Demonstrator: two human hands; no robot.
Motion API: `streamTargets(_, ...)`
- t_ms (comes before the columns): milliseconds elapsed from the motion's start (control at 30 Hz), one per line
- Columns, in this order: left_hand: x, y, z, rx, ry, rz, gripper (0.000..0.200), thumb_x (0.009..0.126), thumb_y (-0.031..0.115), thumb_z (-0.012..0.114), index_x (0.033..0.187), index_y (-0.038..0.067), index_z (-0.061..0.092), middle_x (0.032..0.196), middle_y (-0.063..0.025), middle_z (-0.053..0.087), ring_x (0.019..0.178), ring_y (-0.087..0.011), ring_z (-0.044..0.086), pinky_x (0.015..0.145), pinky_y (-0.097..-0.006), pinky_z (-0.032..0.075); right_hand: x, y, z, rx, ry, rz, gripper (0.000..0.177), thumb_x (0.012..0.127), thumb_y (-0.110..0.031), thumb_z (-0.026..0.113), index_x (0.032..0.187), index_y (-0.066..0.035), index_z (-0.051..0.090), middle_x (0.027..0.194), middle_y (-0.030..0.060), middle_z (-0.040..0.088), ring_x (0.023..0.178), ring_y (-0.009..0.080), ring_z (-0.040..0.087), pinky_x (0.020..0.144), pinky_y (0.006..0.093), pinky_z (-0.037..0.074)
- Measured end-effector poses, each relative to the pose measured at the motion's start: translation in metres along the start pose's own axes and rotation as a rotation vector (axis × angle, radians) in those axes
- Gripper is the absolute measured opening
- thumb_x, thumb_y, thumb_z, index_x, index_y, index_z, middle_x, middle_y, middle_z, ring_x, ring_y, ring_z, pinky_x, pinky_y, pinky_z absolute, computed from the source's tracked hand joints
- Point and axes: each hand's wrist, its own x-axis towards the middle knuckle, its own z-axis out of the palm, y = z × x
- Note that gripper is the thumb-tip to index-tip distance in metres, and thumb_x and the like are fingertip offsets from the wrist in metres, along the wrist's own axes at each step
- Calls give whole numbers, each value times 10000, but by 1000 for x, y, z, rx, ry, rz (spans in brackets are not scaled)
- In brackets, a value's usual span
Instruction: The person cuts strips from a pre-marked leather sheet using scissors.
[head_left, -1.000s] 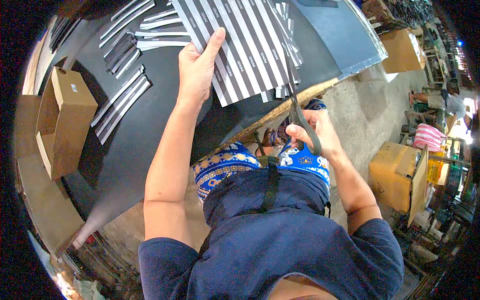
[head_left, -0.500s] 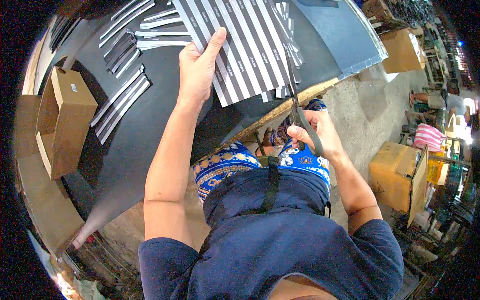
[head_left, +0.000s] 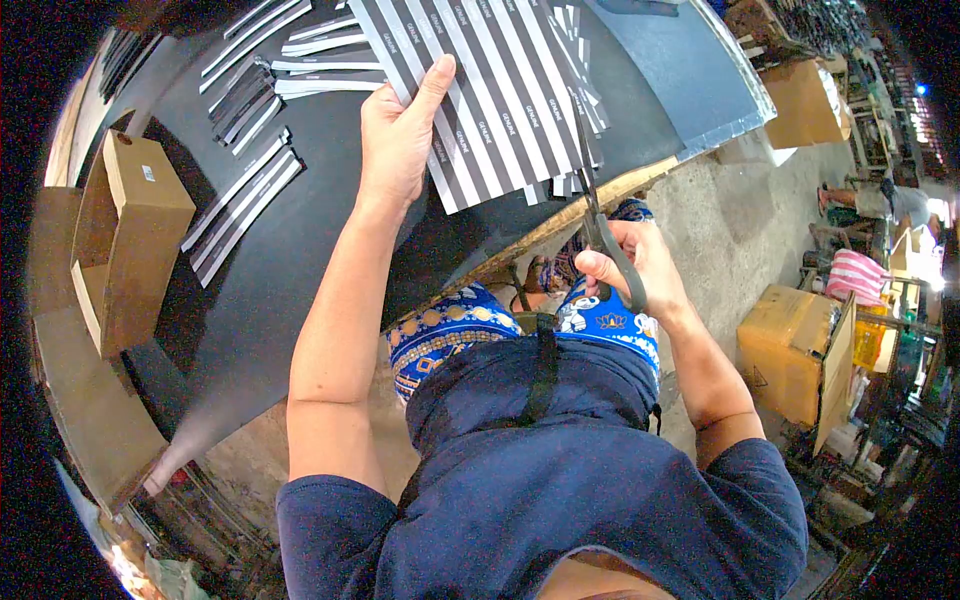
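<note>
A sheet of black and white stripes printed "GENUINE" (head_left: 490,110) is held up over the dark tabletop. My left hand (head_left: 400,135) grips its left edge, thumb on top and fingers behind. With my right hand (head_left: 640,265) I hold a pair of dark-handled scissors (head_left: 610,250), fingers through the loops. The blades point up along the sheet's right edge, close to its lower right corner. Cut striped strips (head_left: 245,220) lie in groups on the table to the left, and more strips (head_left: 585,75) show behind the sheet's right side.
An open cardboard box (head_left: 150,190) stands at the table's left. The wooden table edge (head_left: 560,225) runs just in front of my lap. Blue-grey sheeting (head_left: 680,70) covers the right end. On the floor at right is another carton (head_left: 785,350); a person (head_left: 870,200) sits farther off.
Almost nothing differs. Both hands, the striped sheet and the scissors stay in nearly the same place, with only a very slight shift.
</note>
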Motion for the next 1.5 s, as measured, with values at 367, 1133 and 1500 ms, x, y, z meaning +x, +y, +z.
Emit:
streamTargets(367,-1,2,0,15,-5,-5,282,817,236,633,939,-17,604,856,-57,627,729,-84,578,641,-229,477,-1,-2,0,42,3,20,344,722,-332,709,731,-2,612,594,24,576,489,75,530,441,223,431)
streamTargets(1133,-1,4,2,12,38,-25,256,832,214,613,944,-16,602,866,-55,626,728,-83,579,643,-223,477,-2,-5,1,87,27,85,301,736,-274,709,758,14,624,586,27,578,421,65,497,372,207,410)
streamTargets(1500,-1,2,0,9,29,-41,293,829,227,616,959,-34,585,868,-70,625,738,-92,583,653,-233,480,-2,-6,2,90,55,119,299,724,-267,719,693,11,613,523,20,545,394,62,483,347,204,386)
